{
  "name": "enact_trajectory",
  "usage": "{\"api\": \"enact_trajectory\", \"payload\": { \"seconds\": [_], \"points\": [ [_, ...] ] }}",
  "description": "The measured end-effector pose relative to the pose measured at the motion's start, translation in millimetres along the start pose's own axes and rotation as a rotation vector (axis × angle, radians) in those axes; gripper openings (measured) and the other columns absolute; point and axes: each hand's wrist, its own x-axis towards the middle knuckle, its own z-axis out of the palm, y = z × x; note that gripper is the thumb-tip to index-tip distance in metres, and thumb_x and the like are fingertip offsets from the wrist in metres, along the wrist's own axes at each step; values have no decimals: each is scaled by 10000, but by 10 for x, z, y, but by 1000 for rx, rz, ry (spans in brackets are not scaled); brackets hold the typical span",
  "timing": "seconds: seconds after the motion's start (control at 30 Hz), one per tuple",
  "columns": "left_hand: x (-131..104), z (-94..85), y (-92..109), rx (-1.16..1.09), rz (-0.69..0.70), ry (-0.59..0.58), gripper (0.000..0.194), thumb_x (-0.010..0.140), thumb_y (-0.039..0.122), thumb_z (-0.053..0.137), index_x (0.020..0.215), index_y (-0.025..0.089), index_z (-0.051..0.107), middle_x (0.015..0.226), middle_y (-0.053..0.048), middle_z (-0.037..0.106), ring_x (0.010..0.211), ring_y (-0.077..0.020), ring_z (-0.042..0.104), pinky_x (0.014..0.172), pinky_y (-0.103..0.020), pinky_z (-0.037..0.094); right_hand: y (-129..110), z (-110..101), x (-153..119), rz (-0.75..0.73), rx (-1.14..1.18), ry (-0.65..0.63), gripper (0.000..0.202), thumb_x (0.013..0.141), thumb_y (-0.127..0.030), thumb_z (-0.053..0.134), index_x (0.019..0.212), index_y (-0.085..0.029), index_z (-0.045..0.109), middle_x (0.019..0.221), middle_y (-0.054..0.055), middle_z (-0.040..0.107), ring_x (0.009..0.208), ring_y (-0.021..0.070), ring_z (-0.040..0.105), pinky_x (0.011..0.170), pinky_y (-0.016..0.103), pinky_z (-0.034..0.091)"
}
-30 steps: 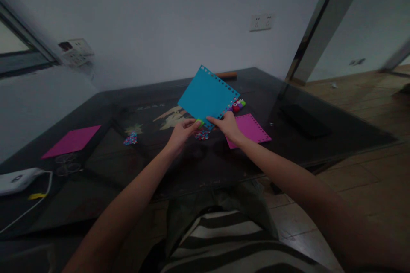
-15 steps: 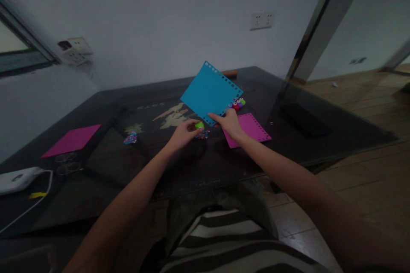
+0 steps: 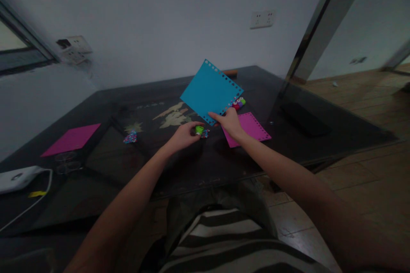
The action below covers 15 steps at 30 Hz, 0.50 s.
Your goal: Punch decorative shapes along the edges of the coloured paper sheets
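Observation:
My right hand (image 3: 231, 126) pinches the lower corner of a blue paper sheet (image 3: 209, 91), held tilted above the table. Small punched holes line its upper right and lower right edges. In my left hand (image 3: 185, 137) is a small green craft punch (image 3: 199, 129), just left of the sheet's lower corner and apart from it. A little heap of coloured paper bits (image 3: 206, 134) lies beside the punch. Below my right hand rests a pink sheet (image 3: 251, 129) with holes along its edges. Several colourful punches with eye shapes (image 3: 238, 103) stand partly behind the blue sheet.
The dark table (image 3: 192, 170) also bears another pink sheet (image 3: 72, 140), a paper-bit heap (image 3: 130, 137), and glasses (image 3: 68, 164) on the left. A white device with a cable (image 3: 19, 180) sits at the left edge. A black flat object (image 3: 304, 119) lies right.
My left hand has turned the green punch and lowered it slightly, so its side now faces me. My right hand and the blue sheet have hardly moved.

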Motion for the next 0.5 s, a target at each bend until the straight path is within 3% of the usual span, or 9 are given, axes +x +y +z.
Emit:
{"api": "enact_trajectory", "payload": {
  "seconds": [0.33,0.5],
  "points": [
    [27,-47,4,-64,-59,24,413,624,160,629,1035,175,672,984,-79,666,777,-202,612,746,-346,485,28,4,5,-28,25,-65,263,730,-410,627,768,-150,625,711,60,662,513,152,574,467,283,506],
    [52,-48,-22,-116,-109,95,402,637,217,657,1030,137,650,944,-92,658,786,-207,616,735,-347,486,76,3,35,-31,-22,-78,245,774,-412,578,792,-172,626,690,48,656,514,154,563,475,281,499]
  ]
}}
